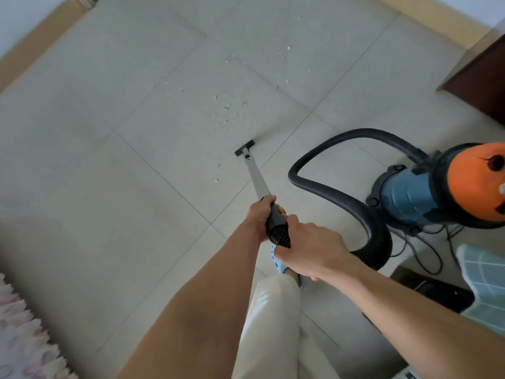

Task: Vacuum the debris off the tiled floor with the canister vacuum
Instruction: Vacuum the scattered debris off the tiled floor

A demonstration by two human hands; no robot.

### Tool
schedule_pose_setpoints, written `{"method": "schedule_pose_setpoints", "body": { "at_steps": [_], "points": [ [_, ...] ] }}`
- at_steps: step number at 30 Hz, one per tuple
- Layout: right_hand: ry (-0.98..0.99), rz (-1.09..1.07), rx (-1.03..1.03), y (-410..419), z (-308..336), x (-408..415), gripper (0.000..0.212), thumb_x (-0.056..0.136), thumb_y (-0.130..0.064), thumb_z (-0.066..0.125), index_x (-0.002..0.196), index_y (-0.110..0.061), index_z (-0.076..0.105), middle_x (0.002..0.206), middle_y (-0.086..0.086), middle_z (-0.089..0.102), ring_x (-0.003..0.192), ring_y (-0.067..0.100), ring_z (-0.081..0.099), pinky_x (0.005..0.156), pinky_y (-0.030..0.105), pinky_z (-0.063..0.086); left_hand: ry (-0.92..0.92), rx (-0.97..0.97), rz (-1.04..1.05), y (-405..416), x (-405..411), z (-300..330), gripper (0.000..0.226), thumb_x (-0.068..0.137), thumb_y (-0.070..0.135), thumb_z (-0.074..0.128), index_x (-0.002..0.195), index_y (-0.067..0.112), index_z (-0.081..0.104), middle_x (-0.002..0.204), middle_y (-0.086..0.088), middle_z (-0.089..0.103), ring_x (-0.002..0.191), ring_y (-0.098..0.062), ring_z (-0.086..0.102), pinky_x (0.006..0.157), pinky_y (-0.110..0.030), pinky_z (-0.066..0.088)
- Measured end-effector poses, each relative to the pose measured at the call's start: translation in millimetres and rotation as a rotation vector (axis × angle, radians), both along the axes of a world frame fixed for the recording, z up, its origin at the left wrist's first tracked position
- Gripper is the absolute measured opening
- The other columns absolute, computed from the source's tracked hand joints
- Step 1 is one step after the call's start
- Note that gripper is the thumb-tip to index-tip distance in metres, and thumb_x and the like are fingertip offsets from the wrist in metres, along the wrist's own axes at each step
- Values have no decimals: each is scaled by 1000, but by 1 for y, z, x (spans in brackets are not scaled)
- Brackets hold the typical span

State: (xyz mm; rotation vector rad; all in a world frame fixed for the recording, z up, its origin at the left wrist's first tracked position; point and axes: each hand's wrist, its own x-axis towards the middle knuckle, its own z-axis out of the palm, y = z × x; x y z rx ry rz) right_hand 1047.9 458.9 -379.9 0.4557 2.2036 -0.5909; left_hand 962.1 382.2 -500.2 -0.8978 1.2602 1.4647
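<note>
Both hands are working the wand. The left hand [259, 212] is wrapping its grip tight round the upper end of the grey wand [255, 176], forward, to steer; the right hand [308, 246] is closing its grip on the ribbed black hose [341, 206] cuff just behind it, to push and take the hose's weight. The nozzle [245, 148] is sitting flat on the tiled floor [123, 105], aimed at the main debris [225, 110] patch just beyond it — more crumbs are lying farther off to the right, and a few bits nearer, left of the wand. The canister vacuum [442, 187] is standing near on the right, hose looping slack so the wand can reach. Task looks barely begun — most debris is still lying there.
</note>
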Motion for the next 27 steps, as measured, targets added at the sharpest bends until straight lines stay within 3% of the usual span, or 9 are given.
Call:
{"method": "schedule_pose_setpoints", "body": {
  "at_steps": [6, 12, 15, 19, 27],
  "points": [
    [-4, -173, -124, -45, -12, 15, 25, 94, -37, 48, 106, -16, 45, 75, -4, 60, 41, 18, 57, 57, 28, 45, 59, -84, -98, -42, 1, -9, 15, 98, 12, 51, 89, 2, 45, 64, -10, 50, 51, -20, 49, 40, -21, 48],
    [1, -326, -235, -89, -29, 20, 21, 93, -36, 51, 103, -19, 50, 72, -6, 59, 44, 21, 60, 51, 26, 41, 135, -171, -248, -81, -6, -27, 14, 98, 12, 52, 93, 1, 45, 66, -12, 52, 54, -21, 51, 46, -29, 47],
    [-4, -405, -283, -110, -38, 23, 14, 90, -36, 53, 92, -23, 49, 67, -4, 59, 43, 22, 59, 49, 24, 41, 155, -201, -310, -100, -7, -34, 16, 97, 14, 53, 101, 0, 45, 69, -13, 54, 57, -23, 53, 53, -34, 49],
    [-23, -502, -349, -130, -45, 26, 21, 88, -38, 57, 101, -21, 56, 66, -2, 61, 37, 18, 56, 47, 22, 43, 159, -208, -341, -120, -8, -36, 21, 96, 14, 53, 108, 0, 44, 73, -14, 55, 58, -25, 55, 53, -36, 49],
    [-26, -543, -384, -163, -46, 11, 20, 89, -37, 57, 101, -21, 56, 65, -1, 60, 36, 18, 52, 45, 23, 43, 147, -203, -329, -154, -24, -36, 19, 96, 14, 52, 105, 0, 44, 74, -12, 52, 58, -23, 55, 57, -37, 50]
  ]
}}
